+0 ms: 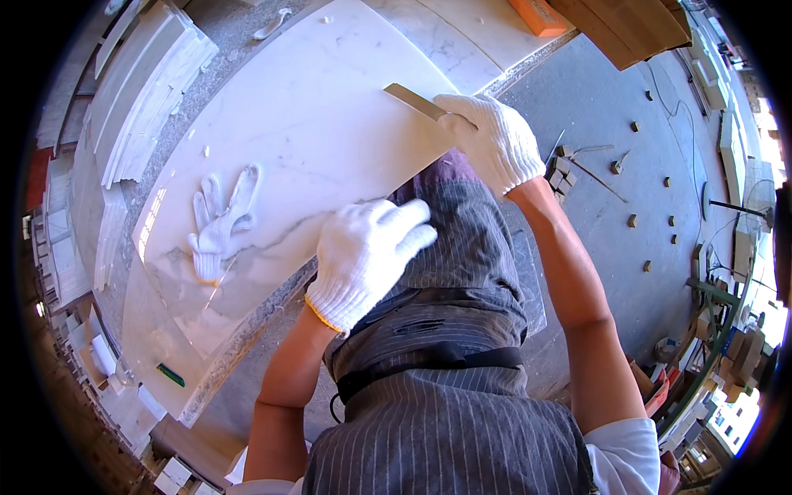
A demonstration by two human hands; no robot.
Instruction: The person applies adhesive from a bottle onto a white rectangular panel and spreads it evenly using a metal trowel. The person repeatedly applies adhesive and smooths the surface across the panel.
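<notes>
My right hand [495, 142], in a white knit glove, is closed around one end of a flat, narrow grey-gold strip [415, 100]. The strip's free end points to the upper left, over the right corner of a white marble slab [305, 107]. My left hand [367, 247], gloved too, is near the slab's front edge in front of my apron, its fingers loosely apart with nothing visible in them. A spare white glove [221, 223] with a yellow cuff edge lies flat on the slab, left of my left hand.
A small green object [171, 374] lies at the slab's near left. Stacked white stone strips [153, 91] line the left side. An orange block [538, 16] and a cardboard box [623, 29] stand at the far right. Small blocks [563, 169] and a cable lie on the grey floor.
</notes>
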